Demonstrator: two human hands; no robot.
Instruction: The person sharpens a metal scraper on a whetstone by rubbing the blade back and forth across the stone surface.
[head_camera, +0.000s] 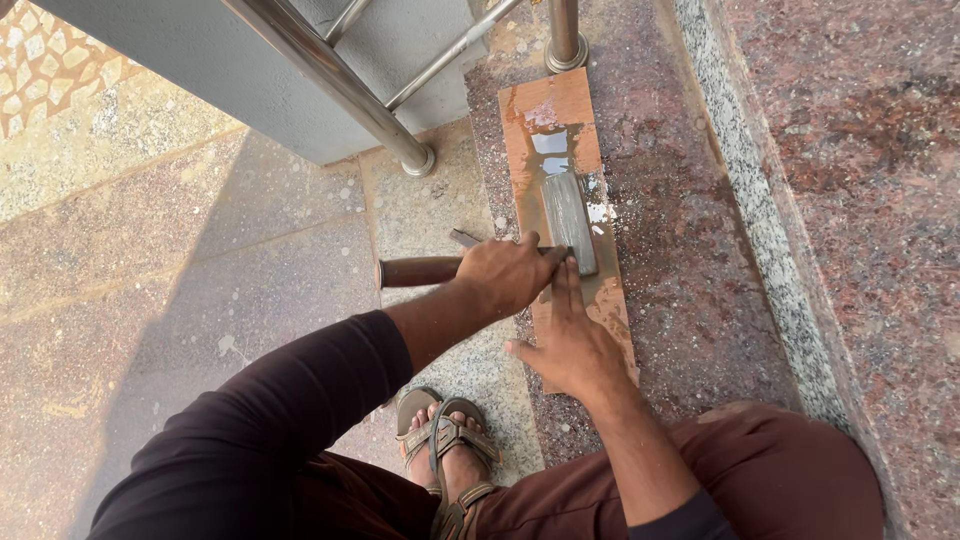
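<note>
A grey sharpening stone lies lengthwise on a wet brown wooden board set on a granite step. My left hand is closed around a tool with a dark wooden handle that sticks out to the left. The tool's blade end points at the near end of the stone and is hidden under my fingers. My right hand lies flat on the board, its fingers stretched forward and pressing at the stone's near end beside my left hand. A small metal piece shows just above the handle.
Two steel railing posts stand on the stone floor by a grey wall. A raised granite ledge runs along the right. My sandalled foot rests on the lower step, and my knee is at the lower right.
</note>
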